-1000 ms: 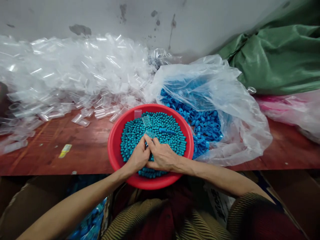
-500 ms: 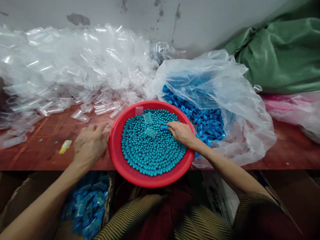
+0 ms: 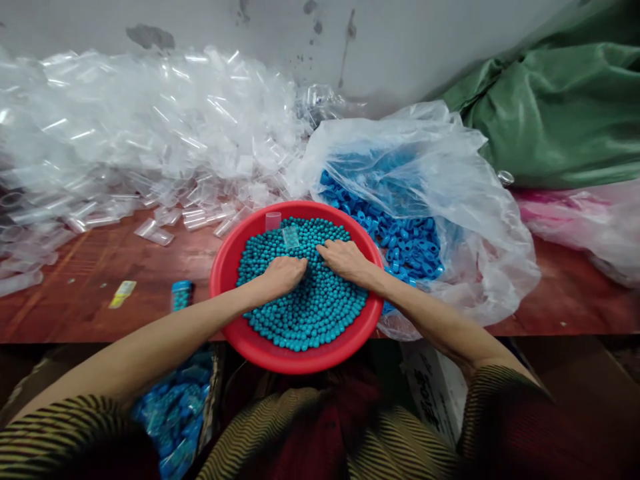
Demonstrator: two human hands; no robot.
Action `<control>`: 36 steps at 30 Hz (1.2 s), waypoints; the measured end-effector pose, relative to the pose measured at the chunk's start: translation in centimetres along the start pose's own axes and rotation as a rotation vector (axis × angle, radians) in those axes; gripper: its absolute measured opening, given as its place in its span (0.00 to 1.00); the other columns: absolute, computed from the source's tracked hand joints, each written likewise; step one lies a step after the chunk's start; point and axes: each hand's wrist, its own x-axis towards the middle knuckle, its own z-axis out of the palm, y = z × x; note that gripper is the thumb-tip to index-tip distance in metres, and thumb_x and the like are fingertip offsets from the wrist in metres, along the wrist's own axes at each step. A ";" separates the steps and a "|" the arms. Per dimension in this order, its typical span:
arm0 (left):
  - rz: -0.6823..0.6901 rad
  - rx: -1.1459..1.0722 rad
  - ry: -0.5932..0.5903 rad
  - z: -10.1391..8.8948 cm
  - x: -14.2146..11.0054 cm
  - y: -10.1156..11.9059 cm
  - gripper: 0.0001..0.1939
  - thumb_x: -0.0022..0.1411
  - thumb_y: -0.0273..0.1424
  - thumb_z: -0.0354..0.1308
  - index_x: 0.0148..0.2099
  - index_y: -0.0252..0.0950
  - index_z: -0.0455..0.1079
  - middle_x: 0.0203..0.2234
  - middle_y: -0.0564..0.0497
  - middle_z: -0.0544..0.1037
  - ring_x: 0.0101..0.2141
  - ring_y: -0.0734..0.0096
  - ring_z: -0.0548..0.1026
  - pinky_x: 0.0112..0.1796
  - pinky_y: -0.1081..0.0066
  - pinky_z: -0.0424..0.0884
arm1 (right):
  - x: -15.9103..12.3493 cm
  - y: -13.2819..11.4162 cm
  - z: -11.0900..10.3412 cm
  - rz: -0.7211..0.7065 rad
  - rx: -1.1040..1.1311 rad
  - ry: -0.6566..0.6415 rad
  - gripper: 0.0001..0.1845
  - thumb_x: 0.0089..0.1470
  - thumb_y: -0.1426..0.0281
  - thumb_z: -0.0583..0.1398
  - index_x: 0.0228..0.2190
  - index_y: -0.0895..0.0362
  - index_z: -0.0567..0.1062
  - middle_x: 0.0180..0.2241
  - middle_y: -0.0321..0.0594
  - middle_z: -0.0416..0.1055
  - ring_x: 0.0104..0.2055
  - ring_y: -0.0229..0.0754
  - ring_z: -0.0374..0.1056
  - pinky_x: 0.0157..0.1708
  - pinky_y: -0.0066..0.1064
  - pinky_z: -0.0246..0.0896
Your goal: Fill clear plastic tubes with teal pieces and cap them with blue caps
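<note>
A red basin (image 3: pixel 223 267) filled with small teal beads (image 3: pixel 300 327) sits at the table's front edge. My left hand (image 3: pixel 285 275) reaches into it, fingers closed and pressed down at the beads; anything they grip is hidden. Close by on the right, my right hand (image 3: pixel 345 259) hovers low over the beads, its fingertips pinched together on something I cannot make out. Beyond my hands, a clear plastic tube (image 3: pixel 291 237) lies on the beads and another clear tube (image 3: pixel 273 221) stands near the back rim. Left of the basin is a bead-filled tube (image 3: pixel 181 295) with a blue cap.
Clear tubes (image 3: pixel 150 133) form a large heap at the back left. Blue caps (image 3: pixel 410 247) spill from a plastic bag (image 3: pixel 480 267) on the right. A yellow-and-white scrap (image 3: pixel 123 293) lies on the red table (image 3: pixel 150 267). Below is a box of blue-capped tubes (image 3: pixel 175 413).
My left hand has moved from left of the basin into the beads, where a clear tube lay. A capped, filled tube now shows on the table. The blue cap at my right fingertips is out of sight.
</note>
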 end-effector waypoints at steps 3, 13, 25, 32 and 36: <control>-0.056 -0.063 -0.036 0.0 -0.5 -0.3 0.09 0.59 0.31 0.50 0.39 0.32 0.66 0.31 0.38 0.75 0.39 0.50 0.74 0.41 0.58 0.65 | -0.2 0.1 -0.3 -0.019 0.012 -0.026 0.18 0.62 0.72 0.43 0.48 0.58 0.66 0.44 0.50 0.69 0.42 0.46 0.68 0.35 0.32 0.59; -0.287 -0.604 -0.108 1.8 3.5 1.9 0.07 0.46 0.29 0.58 0.24 0.36 0.61 0.17 0.51 0.68 0.29 0.61 0.72 0.31 0.67 0.67 | 0.2 1.6 0.0 0.109 0.373 0.037 0.16 0.57 0.71 0.51 0.47 0.60 0.65 0.42 0.48 0.73 0.43 0.45 0.69 0.39 0.31 0.60; -0.239 -1.283 -0.242 0.2 1.3 -0.4 0.15 0.47 0.38 0.64 0.34 0.36 0.65 0.26 0.54 0.70 0.27 0.74 0.69 0.29 0.73 0.65 | -2.2 0.8 -1.5 0.082 0.068 0.093 0.17 0.61 0.73 0.44 0.47 0.56 0.67 0.46 0.50 0.66 0.42 0.47 0.66 0.34 0.33 0.58; -0.250 -1.408 -0.256 -0.4 0.3 -1.5 0.19 0.44 0.37 0.67 0.35 0.34 0.67 0.27 0.52 0.73 0.29 0.71 0.73 0.31 0.71 0.65 | -2.1 0.6 -1.0 -0.119 0.008 0.093 0.20 0.62 0.73 0.44 0.50 0.56 0.68 0.45 0.50 0.67 0.44 0.48 0.62 0.39 0.36 0.55; -0.259 -1.372 -0.196 -0.8 -0.6 -1.6 0.19 0.44 0.37 0.67 0.37 0.35 0.67 0.29 0.52 0.75 0.31 0.70 0.74 0.32 0.72 0.64 | -1.7 0.4 -1.9 0.151 0.125 0.044 0.20 0.63 0.65 0.45 0.43 0.60 0.72 0.39 0.51 0.73 0.40 0.48 0.68 0.36 0.34 0.58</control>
